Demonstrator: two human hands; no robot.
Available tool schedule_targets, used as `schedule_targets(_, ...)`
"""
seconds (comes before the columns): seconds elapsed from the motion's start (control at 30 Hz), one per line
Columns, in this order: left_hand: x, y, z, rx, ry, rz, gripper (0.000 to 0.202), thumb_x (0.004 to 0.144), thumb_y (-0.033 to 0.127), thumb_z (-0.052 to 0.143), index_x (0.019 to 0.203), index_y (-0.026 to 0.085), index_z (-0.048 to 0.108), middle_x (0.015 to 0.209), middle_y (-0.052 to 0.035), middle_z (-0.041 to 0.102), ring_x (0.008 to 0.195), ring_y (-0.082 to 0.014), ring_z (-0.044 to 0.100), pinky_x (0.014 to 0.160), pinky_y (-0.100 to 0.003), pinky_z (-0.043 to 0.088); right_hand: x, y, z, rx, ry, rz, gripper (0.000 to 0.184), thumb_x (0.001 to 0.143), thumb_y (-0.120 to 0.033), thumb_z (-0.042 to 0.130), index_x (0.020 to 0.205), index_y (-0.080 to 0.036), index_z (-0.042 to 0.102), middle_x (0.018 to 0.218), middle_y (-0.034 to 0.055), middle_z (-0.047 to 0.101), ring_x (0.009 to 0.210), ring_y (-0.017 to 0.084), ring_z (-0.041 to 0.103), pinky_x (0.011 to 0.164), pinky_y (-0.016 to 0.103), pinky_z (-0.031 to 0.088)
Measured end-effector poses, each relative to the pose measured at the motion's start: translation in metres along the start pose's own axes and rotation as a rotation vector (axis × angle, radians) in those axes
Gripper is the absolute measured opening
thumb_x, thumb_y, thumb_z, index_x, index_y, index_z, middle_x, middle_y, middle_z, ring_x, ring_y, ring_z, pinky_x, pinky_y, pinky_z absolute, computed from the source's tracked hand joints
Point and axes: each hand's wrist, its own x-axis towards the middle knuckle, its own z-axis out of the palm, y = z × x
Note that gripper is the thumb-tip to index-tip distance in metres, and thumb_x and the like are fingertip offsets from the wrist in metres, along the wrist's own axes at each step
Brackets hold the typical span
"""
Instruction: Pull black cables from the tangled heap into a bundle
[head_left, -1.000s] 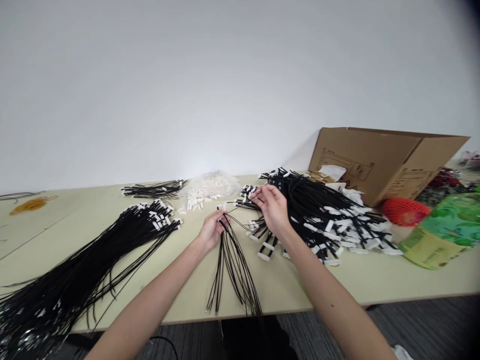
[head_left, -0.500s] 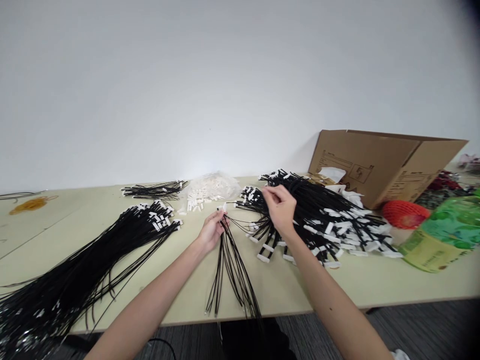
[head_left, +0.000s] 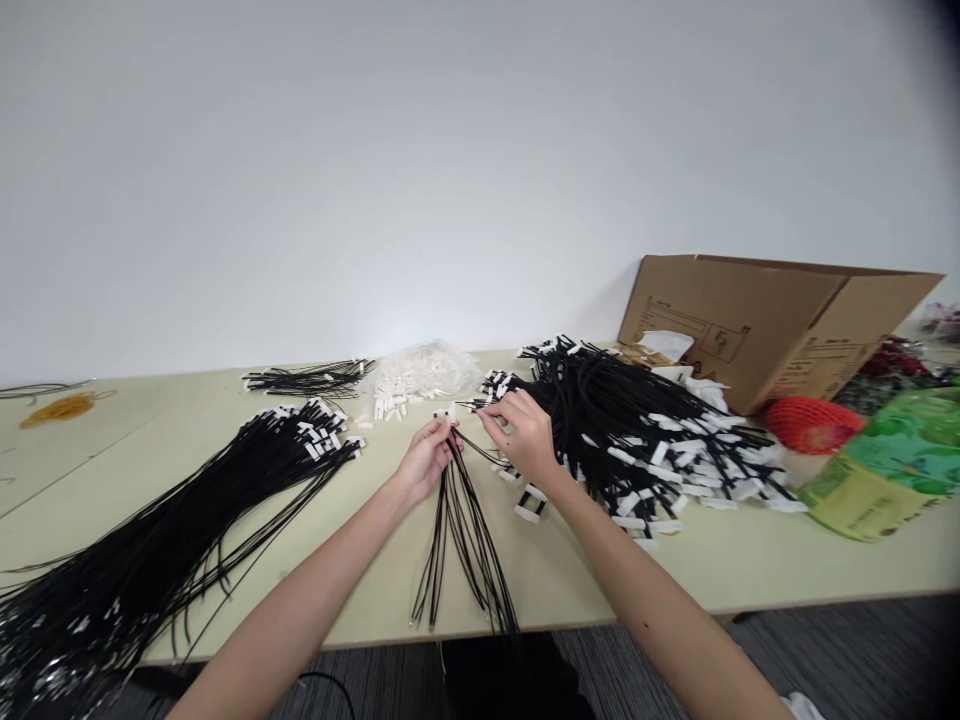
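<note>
Nearest you, the loose ends of the small bunch of black cords (head_left: pixel 463 545) reached the near edge of the table (head_left: pixel 750 565) and fanned out there. Your left hand (head_left: pixel 424 460) was closed around the top of that bunch, gripping it just above the tabletop, with the white tags at its fingertips. Your right hand (head_left: pixel 525 440) sat just beside it, thumb and forefinger pinched shut on a single cord (head_left: pixel 480 447) that ran across to the left hand's bunch. Whether that cord had joined the bunch, you could not tell from this view.

To your left, a large sheaf of tagged cords (head_left: pixel 187 530) lay slanted across the table. To your right, touching your right wrist, spread a tangled heap of cords (head_left: pixel 637 420) with white tags. Beyond the hands lay a clear bag of white clips (head_left: pixel 420 375), and left of it a thin bundle of cords (head_left: pixel 307 378). Farther right were an orange net (head_left: pixel 810 422), a green bag (head_left: pixel 892 450) and an open cardboard box (head_left: pixel 765 320) on its side against the wall. Yellow rubber bands (head_left: pixel 64 408) lay at the far left.
</note>
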Motion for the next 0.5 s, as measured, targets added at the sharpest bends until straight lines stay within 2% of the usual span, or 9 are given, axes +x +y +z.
schedule_targets(0.5, -0.0017, -0.0005, 0.0004, 0.056, -0.016, 0.023, 0.012, 0.066, 0.020, 0.067, 0.072, 0.012, 0.060, 0.065, 0.0000, 0.056, 0.054, -0.0071, 0.052, 0.058, -0.021, 0.044, 0.0000, -0.0005, -0.0007, 0.003, -0.025, -0.004, 0.017, 0.084, -0.023, 0.048, 0.073, -0.019, 0.060, 0.061, 0.0018, 0.050, 0.063, 0.015, 0.042, 0.061, 0.027, 0.036)
